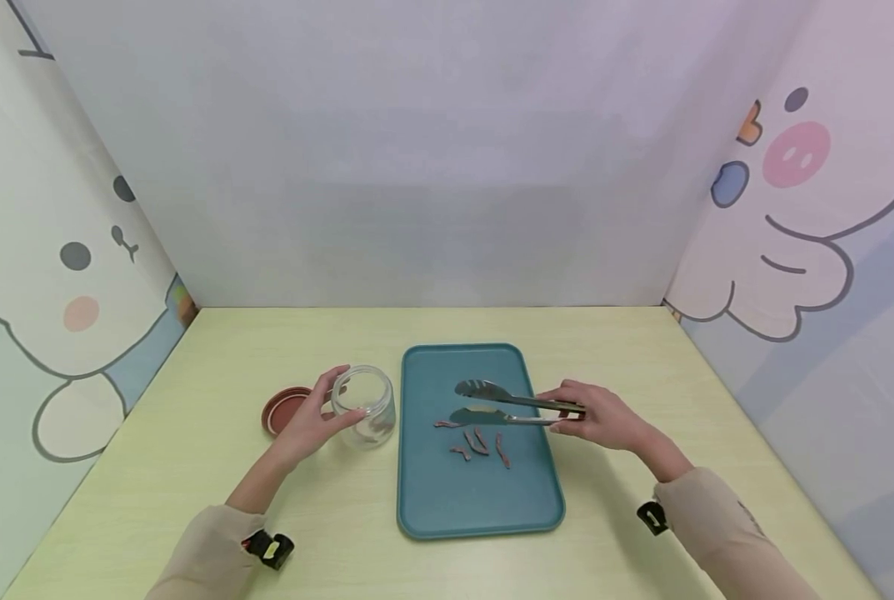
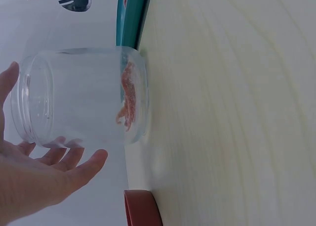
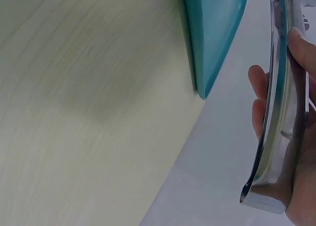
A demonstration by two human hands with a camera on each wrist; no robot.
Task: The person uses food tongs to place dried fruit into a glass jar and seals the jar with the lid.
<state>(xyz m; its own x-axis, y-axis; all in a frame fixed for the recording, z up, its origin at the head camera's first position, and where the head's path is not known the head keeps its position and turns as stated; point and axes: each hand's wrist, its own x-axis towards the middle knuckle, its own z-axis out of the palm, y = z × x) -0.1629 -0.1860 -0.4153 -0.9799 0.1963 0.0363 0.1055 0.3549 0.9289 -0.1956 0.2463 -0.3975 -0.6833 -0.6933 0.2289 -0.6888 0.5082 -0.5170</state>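
Note:
My left hand (image 1: pixel 312 427) holds a clear, open-topped jar (image 1: pixel 381 427), thumb and fingers around its upper part. In the left wrist view, reddish dried-meat-like strips (image 2: pixel 129 95) lie at the bottom of the jar. Metal tongs (image 1: pixel 517 402) are gripped in my right hand (image 1: pixel 606 415); their two arms stand apart above a blue-green tray (image 1: pixel 480 510), with nothing visible between the tips. Several similar thin strips (image 1: pixel 480 442) lie scattered on the tray, below the tongs. The right wrist view shows the tongs' hinged end against my palm.
A round reddish-brown lid (image 1: pixel 276 414) lies on the pale wooden table (image 1: pixel 334 525), left of the jar and partly behind my left hand. The tray stands just right of the jar. A plain light curtain (image 1: pixel 432 167) rises behind the table, with cartoon-printed cloths at both sides.

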